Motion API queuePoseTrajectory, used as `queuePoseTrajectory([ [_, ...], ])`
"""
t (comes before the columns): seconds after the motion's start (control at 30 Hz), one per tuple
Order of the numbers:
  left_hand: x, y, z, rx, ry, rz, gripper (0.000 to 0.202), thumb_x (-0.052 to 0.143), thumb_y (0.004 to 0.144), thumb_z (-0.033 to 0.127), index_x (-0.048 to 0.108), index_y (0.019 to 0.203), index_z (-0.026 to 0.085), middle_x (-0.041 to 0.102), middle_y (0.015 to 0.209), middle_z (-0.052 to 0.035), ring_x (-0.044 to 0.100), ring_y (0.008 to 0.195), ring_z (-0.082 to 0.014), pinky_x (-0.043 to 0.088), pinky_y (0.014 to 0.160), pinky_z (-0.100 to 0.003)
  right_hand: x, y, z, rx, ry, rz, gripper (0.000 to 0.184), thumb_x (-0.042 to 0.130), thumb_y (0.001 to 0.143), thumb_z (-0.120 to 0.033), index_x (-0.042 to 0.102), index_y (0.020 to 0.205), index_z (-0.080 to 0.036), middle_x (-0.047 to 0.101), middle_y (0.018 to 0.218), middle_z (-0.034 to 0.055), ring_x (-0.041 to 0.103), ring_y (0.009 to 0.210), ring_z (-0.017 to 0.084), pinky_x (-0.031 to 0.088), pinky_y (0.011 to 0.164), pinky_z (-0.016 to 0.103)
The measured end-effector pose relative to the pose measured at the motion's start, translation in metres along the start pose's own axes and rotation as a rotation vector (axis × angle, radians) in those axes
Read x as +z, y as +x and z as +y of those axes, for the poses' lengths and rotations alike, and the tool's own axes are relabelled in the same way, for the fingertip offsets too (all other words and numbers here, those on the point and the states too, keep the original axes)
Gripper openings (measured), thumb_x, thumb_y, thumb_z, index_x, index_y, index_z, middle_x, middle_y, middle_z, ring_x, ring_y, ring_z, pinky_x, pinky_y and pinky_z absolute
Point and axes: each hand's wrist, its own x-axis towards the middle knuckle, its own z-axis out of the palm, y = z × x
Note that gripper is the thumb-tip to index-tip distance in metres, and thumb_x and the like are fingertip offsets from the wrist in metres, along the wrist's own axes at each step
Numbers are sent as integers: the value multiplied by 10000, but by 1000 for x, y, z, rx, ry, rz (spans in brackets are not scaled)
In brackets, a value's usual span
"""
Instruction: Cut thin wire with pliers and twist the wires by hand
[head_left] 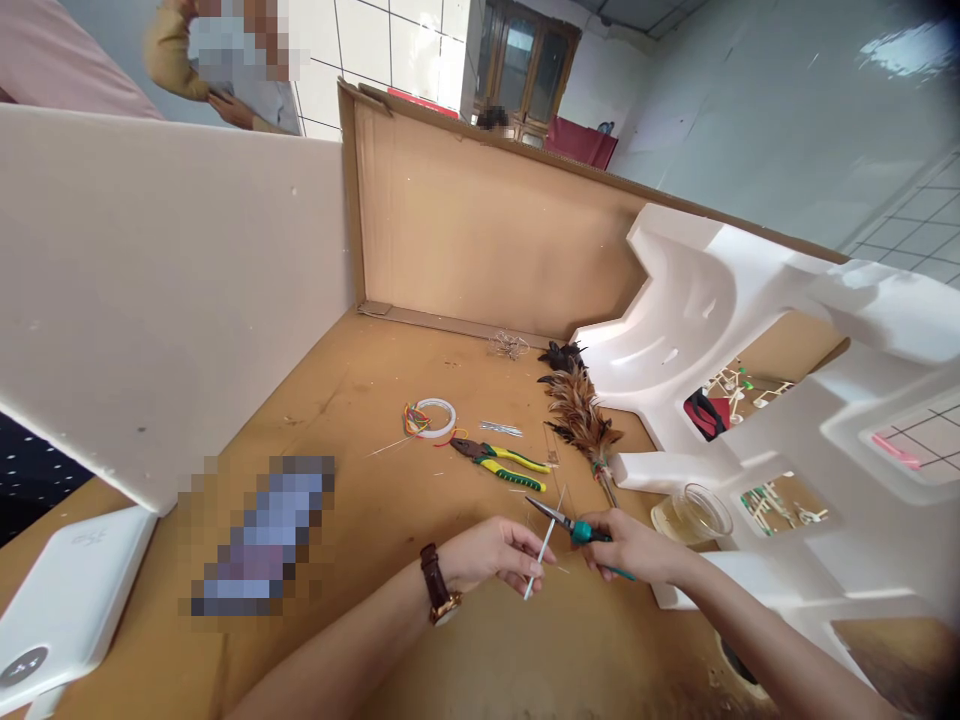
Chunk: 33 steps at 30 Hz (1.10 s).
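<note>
My left hand (491,553), with a brown-strapped watch on the wrist, pinches a thin pale stick (541,558) that slants up to the right. My right hand (630,545) is closed on small teal-handled pliers (576,527), whose pointed jaws reach left toward the upper part of the stick. Both hands hover just above the brown tabletop (360,400). Beyond them lie green-and-yellow pliers (504,463), a roll of white tape (436,417) with coloured rubber bands, some thin metal wires (500,429) and a brown feather duster (579,415).
A white foam board (150,290) stands at left, a cardboard wall (480,230) at the back, moulded white foam packing (787,380) at right. A small clear cup (694,512) sits by the foam. A white power bank (64,605) lies near left. Another person stands behind the board.
</note>
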Motion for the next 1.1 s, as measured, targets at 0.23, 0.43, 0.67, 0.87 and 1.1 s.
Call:
queuePoseTrajectory([
  [0.23, 1, -2, 2, -21, 13, -8, 359, 687, 553, 303, 619, 849, 112, 584, 628, -14, 543, 569, -104, 428, 614, -288, 7, 1, 5, -12, -60, 42, 76, 400, 704, -210, 463, 706, -168, 481, 523, -42, 427, 485, 82, 319, 467, 174],
  [0.43, -1, -1, -2, -46, 55, -13, 365, 689, 540, 318, 616, 827, 106, 583, 631, -17, 543, 568, -107, 425, 606, -285, 15, 0, 4, -52, -196, 132, 42, 420, 683, -203, 437, 669, -167, 410, 552, -52, 356, 508, 71, 271, 468, 170],
  [0.67, -6, 3, -8, -44, 47, -21, 329, 678, 561, 298, 617, 820, 105, 573, 636, -13, 543, 579, -103, 432, 597, -273, 28, 6, 12, -24, -309, 232, 96, 418, 705, -234, 478, 713, -158, 470, 582, -28, 397, 512, 85, 261, 484, 189],
  [0.87, 7, -4, -6, -104, 50, -193, 303, 668, 582, 279, 618, 831, 115, 585, 655, -18, 555, 573, -100, 441, 592, -256, 26, 9, 17, 110, -640, 486, 135, 435, 708, -245, 502, 801, -174, 575, 690, 31, 510, 612, 144, 249, 543, 231],
  [1.1, -35, 4, 41, 164, 805, 298, 235, 486, 739, 232, 582, 907, 99, 592, 768, -56, 549, 643, -115, 445, 618, -249, 57, -1, 27, 122, -641, 415, 198, 459, 708, -329, 530, 830, -189, 586, 804, 53, 529, 729, 183, 281, 607, 251],
])
